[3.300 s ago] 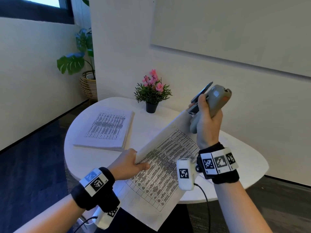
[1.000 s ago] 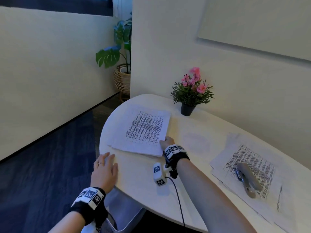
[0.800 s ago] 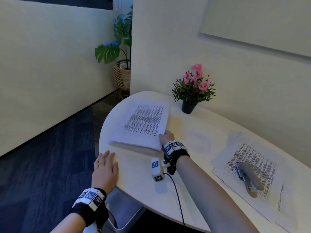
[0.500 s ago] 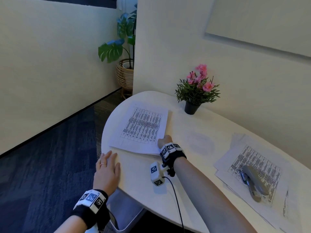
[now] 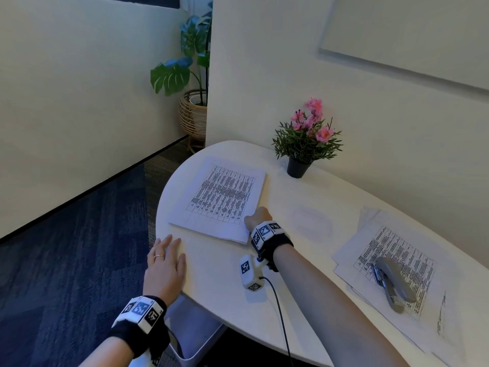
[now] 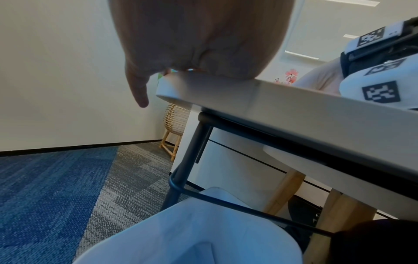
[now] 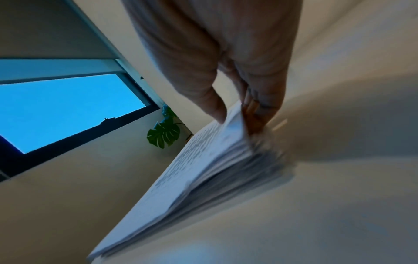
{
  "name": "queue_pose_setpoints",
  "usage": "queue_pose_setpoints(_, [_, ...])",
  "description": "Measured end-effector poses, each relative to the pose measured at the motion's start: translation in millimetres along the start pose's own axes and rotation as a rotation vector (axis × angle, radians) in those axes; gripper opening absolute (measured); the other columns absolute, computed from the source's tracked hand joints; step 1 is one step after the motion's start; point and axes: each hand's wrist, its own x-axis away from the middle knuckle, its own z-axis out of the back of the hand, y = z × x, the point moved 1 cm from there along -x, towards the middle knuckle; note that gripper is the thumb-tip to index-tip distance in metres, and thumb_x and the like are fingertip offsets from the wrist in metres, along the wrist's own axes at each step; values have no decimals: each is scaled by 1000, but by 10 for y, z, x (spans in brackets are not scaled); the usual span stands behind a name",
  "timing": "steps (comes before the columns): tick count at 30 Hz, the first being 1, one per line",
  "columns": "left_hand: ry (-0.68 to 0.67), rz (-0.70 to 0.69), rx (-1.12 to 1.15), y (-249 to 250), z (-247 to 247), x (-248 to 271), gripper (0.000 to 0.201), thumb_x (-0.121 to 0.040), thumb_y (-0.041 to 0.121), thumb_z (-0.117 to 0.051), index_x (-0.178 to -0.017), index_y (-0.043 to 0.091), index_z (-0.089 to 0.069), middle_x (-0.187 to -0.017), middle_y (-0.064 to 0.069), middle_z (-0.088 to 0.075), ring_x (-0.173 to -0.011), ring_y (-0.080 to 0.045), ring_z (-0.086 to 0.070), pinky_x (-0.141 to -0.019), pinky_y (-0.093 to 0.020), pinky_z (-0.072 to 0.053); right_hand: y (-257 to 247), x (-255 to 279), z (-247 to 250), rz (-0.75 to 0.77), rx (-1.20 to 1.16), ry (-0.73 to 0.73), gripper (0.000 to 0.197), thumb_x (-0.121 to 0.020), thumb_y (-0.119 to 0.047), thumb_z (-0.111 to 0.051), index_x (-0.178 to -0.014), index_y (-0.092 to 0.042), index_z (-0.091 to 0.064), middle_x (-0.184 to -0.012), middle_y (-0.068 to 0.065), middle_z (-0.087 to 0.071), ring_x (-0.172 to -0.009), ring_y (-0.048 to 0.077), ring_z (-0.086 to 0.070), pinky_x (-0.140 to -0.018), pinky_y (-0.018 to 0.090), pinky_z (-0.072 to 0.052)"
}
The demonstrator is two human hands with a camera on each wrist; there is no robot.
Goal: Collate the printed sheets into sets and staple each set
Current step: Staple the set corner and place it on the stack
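**Two hands at the paper stack, one lifting its corner**

Two piles of printed sheets lie on the smooth, rounded white table (image 5: 312,197). The stack of sheets (image 5: 222,200) on the left end is thick and square-edged, its top page covered by a dense black grid of text. The right hand (image 5: 258,215) is at the stack's near right corner; in the right wrist view its thumb (image 7: 212,101) lies on the top page and its fingers are tucked under the raised corner, pinching a few pages so that the layered edges fan apart, blurred.

The left hand (image 5: 165,266) lies flat on the near rim of the table, fingers straight and slightly spread, a thin ring on one of them, holding nothing; the left wrist view shows its palm pressed on the thick, rounded table edge.

Well apart to the right, loosely overlapped stapled sets (image 5: 389,260) lie askew, with a grey, smooth-bodied stapler (image 5: 391,282) resting on top of them.

Behind the stack, near the wall, stands a small black pot of pink flowers (image 5: 307,139). A big-leaved plant in a woven basket (image 5: 193,112) stands on the floor beyond, beside blue textured carpet (image 5: 66,247).
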Motion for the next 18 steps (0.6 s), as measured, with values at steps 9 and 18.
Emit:
queue_pose_setpoints(9, [-33, 28, 10, 9, -5, 17, 46, -100, 35, -34, -144, 24, -33, -157, 5, -15, -145, -15, 2, -113, -48, -23, 90, -32, 78, 171, 90, -23, 51, -86, -2, -59, -135, 1, -46, -138, 17, -49, -122, 29, -52, -98, 29, -44])
queue_pose_setpoints(18, [22, 0, -126, -5, -9, -32, 45, -98, 31, -40, -142, 17, -42, -154, -4, -30, -145, -25, -16, -113, -50, -27, 474, 278, 629, 359, -19, 91, 27, -90, -19, -61, -114, -8, -64, -116, 6, -64, -104, 18, -60, -82, 20, -42])
